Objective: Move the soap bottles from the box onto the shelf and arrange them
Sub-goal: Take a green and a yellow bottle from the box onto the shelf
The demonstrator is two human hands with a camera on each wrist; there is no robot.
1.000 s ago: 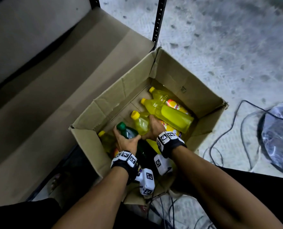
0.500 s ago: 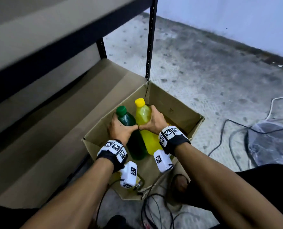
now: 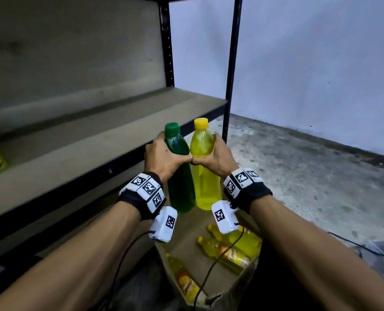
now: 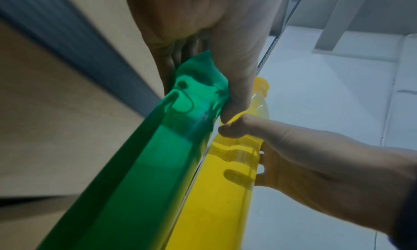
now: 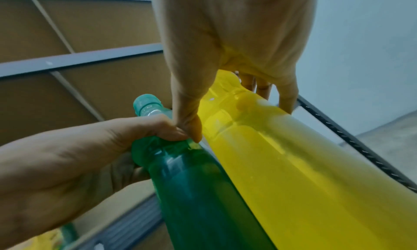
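Left hand (image 3: 164, 158) grasps green bottle (image 3: 179, 176), right hand (image 3: 215, 157) yellow bottle (image 3: 205, 176); thumbs apparently touching.

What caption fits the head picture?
Left hand lifts green bottle, right hand yellow bottle, beside shelf.

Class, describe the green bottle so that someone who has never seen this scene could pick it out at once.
Start at the black-framed metal shelf on the left, then look just in front of its right end, above the open cardboard box. Two bottles are held upright side by side there, one in each hand. The green bottle is the one in the left hand, nearer the shelf; its green cap and liquid set it apart from the yellow bottle.
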